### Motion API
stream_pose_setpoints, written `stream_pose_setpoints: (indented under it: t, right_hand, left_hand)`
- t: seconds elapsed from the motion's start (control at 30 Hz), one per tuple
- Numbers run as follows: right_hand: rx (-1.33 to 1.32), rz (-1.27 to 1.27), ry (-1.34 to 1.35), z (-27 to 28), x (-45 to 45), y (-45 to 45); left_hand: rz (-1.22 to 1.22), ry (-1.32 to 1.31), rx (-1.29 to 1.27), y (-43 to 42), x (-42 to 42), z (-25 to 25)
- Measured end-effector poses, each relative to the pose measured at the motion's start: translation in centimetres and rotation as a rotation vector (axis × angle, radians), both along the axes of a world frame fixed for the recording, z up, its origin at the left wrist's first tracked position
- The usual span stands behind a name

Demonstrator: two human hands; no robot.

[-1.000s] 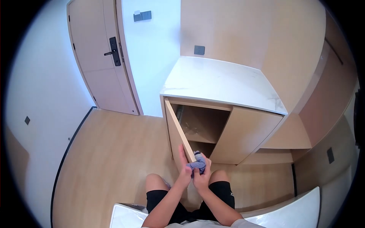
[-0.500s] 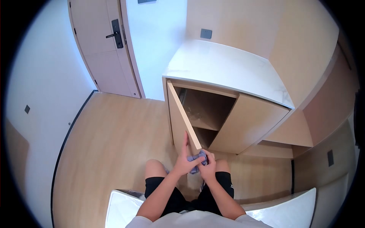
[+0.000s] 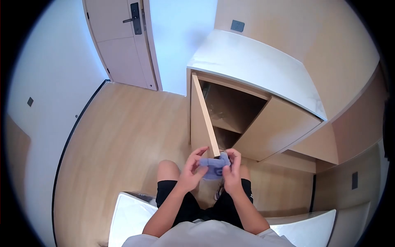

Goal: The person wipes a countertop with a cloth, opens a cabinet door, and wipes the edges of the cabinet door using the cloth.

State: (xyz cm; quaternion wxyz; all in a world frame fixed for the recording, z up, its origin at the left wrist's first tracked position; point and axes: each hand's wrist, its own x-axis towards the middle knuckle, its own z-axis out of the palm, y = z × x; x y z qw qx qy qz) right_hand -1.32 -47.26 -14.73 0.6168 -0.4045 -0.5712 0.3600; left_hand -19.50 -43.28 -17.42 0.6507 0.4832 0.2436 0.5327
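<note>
A purple-grey cloth [image 3: 213, 169] with a darker mark is stretched between my two hands, just below the lower corner of an ajar cabinet door [image 3: 205, 117]. My left hand [image 3: 191, 169] grips the cloth's left end with the thumb; its fingertips are near the outer face of the door. On the other side, my right hand [image 3: 233, 172] pinches the cloth's bunched right end, close to the door's free edge. Behind the door, the wooden cabinet [image 3: 284, 127] shows a dark inside with a shelf [image 3: 226, 121] and some clear plastic on it.
A white marble-look countertop [image 3: 255, 61] tops the cabinet, and its right door is closed. My knees are just in front of it. A white plastic-wrapped seat or mattress [image 3: 131, 218] is beneath me. The room door [image 3: 123, 53] is at the upper left, above the wood floor [image 3: 123, 136].
My hands have moved apart and the bunched cloth is now spread between them. My left hand's raised finger has come off the door's face. The camera view has shifted slightly.
</note>
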Motion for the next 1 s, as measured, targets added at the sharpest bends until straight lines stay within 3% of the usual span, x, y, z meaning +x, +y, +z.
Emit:
stream_pose_setpoints:
  t: [0.03,0.13,0.17,0.2,0.27,0.33,0.53,0.6,0.7,0.8,0.93,1.0]
  right_hand:
    - [-0.073,0.087,0.191,0.4,0.4,0.6]
    - [-0.122,0.006,-0.019,0.9,-0.3,2.2]
    - [-0.143,0.025,0.009,1.1,-0.8,2.5]
    - [-0.08,-0.002,-0.149,2.2,-1.3,2.6]
    - [0.042,-0.061,-0.463,4.8,-2.4,2.3]
    - [0.031,-0.086,-0.425,4.8,-3.1,2.6]
    - [0.109,-0.111,-0.55,4.8,-3.9,3.6]
    - [0.111,-0.107,-0.543,4.8,-4.4,3.5]
    - [0.093,-0.11,-0.538,4.5,-4.5,3.8]
    - [0.09,-0.113,-0.519,4.4,-4.8,3.7]
    - [0.085,-0.104,-0.496,4.2,-5.5,3.8]
    - [0.084,-0.119,-0.529,4.4,-5.8,3.9]
  left_hand:
    - [-0.001,-0.092,-0.118,0.2,-0.7,0.0]
    - [0.195,-0.299,-0.387,1.4,-2.6,1.6]
    - [0.406,-0.3,-0.334,2.6,-3.3,0.9]
    - [0.617,-0.302,-0.276,3.8,-4.2,0.3]
    - [0.775,-0.282,-0.182,5.6,-6.6,5.1]
    - [0.812,-0.171,-0.084,8.8,-8.1,8.0]
    - [0.528,0.191,0.092,22.8,-3.1,8.5]
    - [0.308,0.263,-0.061,24.8,0.4,9.4]
    - [0.301,0.29,0.146,25.4,3.0,9.5]
    - [0.174,0.318,0.24,25.2,1.3,8.6]
    - [0.233,0.494,0.369,22.7,1.1,8.1]
    - [0.23,0.443,0.36,20.9,0.6,7.9]
